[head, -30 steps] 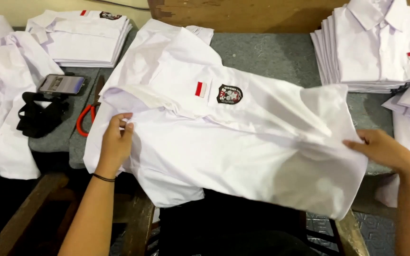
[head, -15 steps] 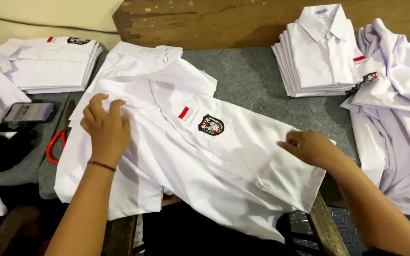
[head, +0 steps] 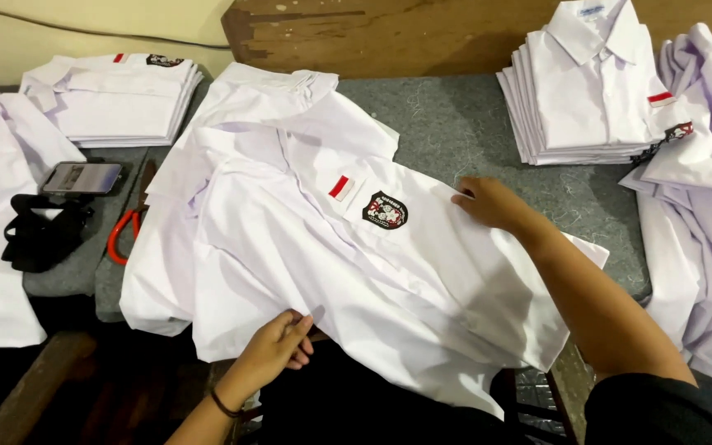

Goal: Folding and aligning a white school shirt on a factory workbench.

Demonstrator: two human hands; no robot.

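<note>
A white cotton school shirt with a dark chest badge (head: 356,264) lies spread on the grey felt table (head: 471,124). The right hand (head: 492,202) presses flat, open, just right of the badge. The left hand (head: 278,346) seemingly pinches the shirt's near hem below it.

Our left hand (head: 278,346) curls low and near us, fingers pinched together; our right hand (head: 492,203) lies flat, palm down, arm stretched forward.
</note>
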